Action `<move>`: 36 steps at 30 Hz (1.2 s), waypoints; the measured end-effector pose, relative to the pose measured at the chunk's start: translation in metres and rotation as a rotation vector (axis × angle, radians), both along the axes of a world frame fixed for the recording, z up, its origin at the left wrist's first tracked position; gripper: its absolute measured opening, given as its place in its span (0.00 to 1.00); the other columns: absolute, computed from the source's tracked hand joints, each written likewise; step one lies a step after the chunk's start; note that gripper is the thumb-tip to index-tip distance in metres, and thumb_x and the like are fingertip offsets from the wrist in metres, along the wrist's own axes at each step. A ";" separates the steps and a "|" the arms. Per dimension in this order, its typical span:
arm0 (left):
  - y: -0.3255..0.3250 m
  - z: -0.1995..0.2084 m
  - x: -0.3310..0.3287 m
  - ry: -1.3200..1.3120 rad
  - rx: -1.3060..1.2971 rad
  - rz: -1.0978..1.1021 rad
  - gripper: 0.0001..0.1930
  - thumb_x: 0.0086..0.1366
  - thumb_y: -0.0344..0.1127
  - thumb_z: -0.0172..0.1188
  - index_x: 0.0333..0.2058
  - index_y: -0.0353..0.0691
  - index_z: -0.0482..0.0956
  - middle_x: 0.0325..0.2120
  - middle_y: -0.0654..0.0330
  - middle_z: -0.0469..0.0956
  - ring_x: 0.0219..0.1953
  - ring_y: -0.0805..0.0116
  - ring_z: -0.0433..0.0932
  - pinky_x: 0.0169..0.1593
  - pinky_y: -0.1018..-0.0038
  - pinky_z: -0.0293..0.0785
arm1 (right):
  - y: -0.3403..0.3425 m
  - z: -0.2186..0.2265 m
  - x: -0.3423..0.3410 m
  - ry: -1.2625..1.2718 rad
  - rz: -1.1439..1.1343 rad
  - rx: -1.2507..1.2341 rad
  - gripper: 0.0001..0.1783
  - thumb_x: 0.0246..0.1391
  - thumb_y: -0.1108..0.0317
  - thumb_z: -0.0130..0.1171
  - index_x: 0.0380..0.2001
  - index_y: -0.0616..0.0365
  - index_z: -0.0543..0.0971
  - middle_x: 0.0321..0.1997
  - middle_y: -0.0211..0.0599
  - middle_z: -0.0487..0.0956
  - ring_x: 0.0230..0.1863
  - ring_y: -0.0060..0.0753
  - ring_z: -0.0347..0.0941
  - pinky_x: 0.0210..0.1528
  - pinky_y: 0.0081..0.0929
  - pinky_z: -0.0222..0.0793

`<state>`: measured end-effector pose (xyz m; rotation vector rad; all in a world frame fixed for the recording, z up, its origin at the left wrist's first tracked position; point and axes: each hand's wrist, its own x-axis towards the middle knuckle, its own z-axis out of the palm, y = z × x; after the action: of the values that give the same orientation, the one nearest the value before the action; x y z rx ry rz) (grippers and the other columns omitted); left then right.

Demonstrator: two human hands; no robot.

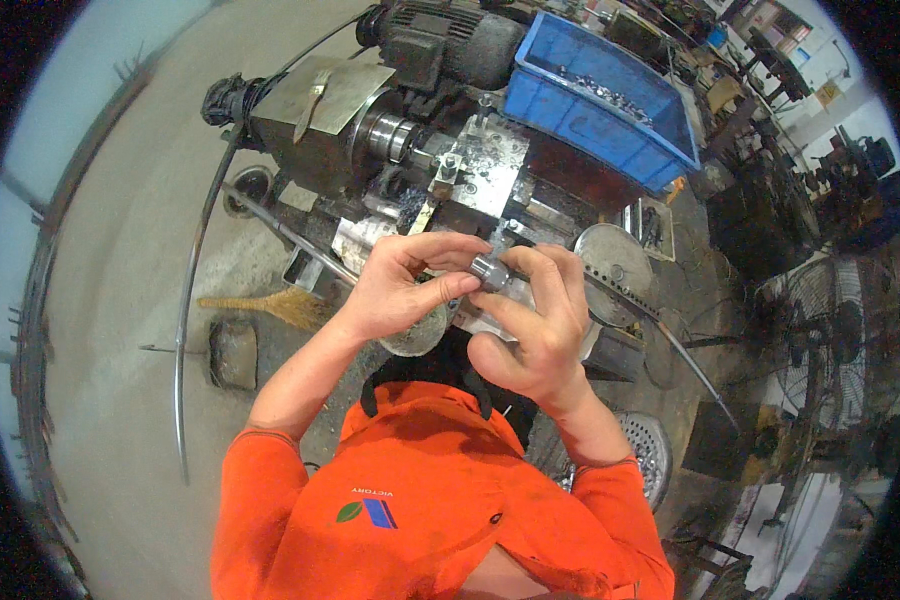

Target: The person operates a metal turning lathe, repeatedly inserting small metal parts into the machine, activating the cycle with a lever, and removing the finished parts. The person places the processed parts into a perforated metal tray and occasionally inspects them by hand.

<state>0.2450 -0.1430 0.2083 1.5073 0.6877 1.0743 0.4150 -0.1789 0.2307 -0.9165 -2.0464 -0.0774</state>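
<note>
Between my two hands is a small shiny metal cylinder (489, 271), held up in front of the lathe. The fingertips and thumb of my left hand (410, 285) pinch its left end. My right hand (542, 325) grips it from the right, index finger and thumb closed around it. Fingers partly hide the piece, so its far end cannot be made out. Just beyond my hands lies the lathe's metal cross slide (494, 160), with a tool post (448, 170) on it. Left of that, the round chuck (388, 137) sticks out of the headstock.
A blue plastic bin (600, 140) with small metal parts stands at the back right. A brush (313, 105) lies on the headstock cover beside a motor (445, 45). A straw broom (270, 305) and a long bar (295, 238) are at left. A perforated metal basket (648, 450) sits low right.
</note>
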 end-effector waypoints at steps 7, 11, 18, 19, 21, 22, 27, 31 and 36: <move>-0.001 0.006 0.010 0.315 0.078 0.086 0.13 0.51 0.29 0.60 0.37 0.32 0.75 0.29 0.59 0.79 0.34 0.75 0.77 0.38 0.79 0.72 | -0.002 -0.013 0.016 -0.029 0.043 -0.062 0.15 0.25 0.60 0.56 0.20 0.59 0.77 0.35 0.46 0.71 0.38 0.47 0.64 0.41 0.42 0.59; -0.001 -0.008 0.015 0.620 0.146 -0.012 0.13 0.49 0.33 0.62 0.35 0.34 0.76 0.26 0.55 0.79 0.32 0.69 0.78 0.37 0.76 0.71 | -0.013 -0.048 0.035 0.162 0.129 -0.266 0.15 0.23 0.67 0.57 0.24 0.58 0.78 0.37 0.45 0.73 0.36 0.45 0.66 0.39 0.36 0.63; 0.006 -0.032 0.011 0.762 0.163 -0.073 0.11 0.50 0.29 0.60 0.33 0.31 0.76 0.28 0.53 0.78 0.33 0.68 0.77 0.38 0.74 0.70 | -0.082 -0.162 0.120 0.320 -0.301 -0.554 0.14 0.22 0.65 0.58 0.23 0.50 0.81 0.36 0.44 0.76 0.38 0.44 0.70 0.40 0.34 0.66; 0.012 -0.036 0.007 0.777 0.153 -0.057 0.11 0.50 0.28 0.59 0.33 0.31 0.76 0.28 0.54 0.78 0.33 0.68 0.77 0.38 0.74 0.70 | -0.094 -0.164 0.139 0.281 -0.455 -0.587 0.15 0.22 0.64 0.58 0.22 0.51 0.81 0.35 0.43 0.76 0.36 0.44 0.70 0.40 0.34 0.66; 0.016 -0.046 -0.012 0.750 0.048 0.026 0.10 0.51 0.27 0.58 0.34 0.30 0.76 0.28 0.56 0.78 0.32 0.70 0.76 0.38 0.75 0.70 | -0.103 -0.186 0.176 0.118 -0.703 -0.438 0.13 0.22 0.66 0.57 0.21 0.53 0.80 0.35 0.42 0.76 0.36 0.45 0.69 0.38 0.36 0.66; 0.019 -0.055 -0.023 0.702 -0.042 0.073 0.10 0.52 0.27 0.57 0.34 0.30 0.76 0.27 0.57 0.78 0.31 0.71 0.76 0.38 0.75 0.70 | -0.101 -0.179 0.190 0.086 -0.767 -0.395 0.14 0.22 0.65 0.58 0.21 0.54 0.79 0.35 0.43 0.76 0.37 0.47 0.68 0.37 0.37 0.66; 0.019 -0.045 -0.022 0.584 -0.146 0.049 0.11 0.57 0.29 0.54 0.37 0.28 0.73 0.28 0.59 0.76 0.32 0.74 0.74 0.38 0.79 0.68 | -0.070 -0.211 0.258 0.020 -1.111 -0.609 0.21 0.25 0.65 0.56 0.32 0.53 0.80 0.49 0.43 0.71 0.48 0.48 0.62 0.50 0.38 0.60; 0.019 -0.047 -0.028 0.608 -0.082 0.047 0.14 0.57 0.30 0.57 0.39 0.27 0.72 0.27 0.57 0.76 0.32 0.73 0.75 0.38 0.77 0.70 | -0.035 -0.228 0.275 -0.086 -1.148 -0.709 0.23 0.26 0.63 0.57 0.35 0.50 0.79 0.50 0.39 0.69 0.53 0.46 0.58 0.53 0.40 0.56; 0.017 -0.044 -0.031 0.683 -0.070 0.039 0.14 0.56 0.31 0.57 0.38 0.28 0.72 0.27 0.58 0.77 0.32 0.74 0.75 0.38 0.78 0.70 | -0.005 -0.215 0.276 -0.148 -1.132 -0.804 0.29 0.35 0.53 0.57 0.45 0.47 0.74 0.56 0.42 0.64 0.60 0.46 0.52 0.60 0.44 0.46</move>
<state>0.2145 -0.1264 0.1639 1.8108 1.2101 0.5340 0.6911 -0.1840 0.0158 -2.5321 -1.3964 0.0849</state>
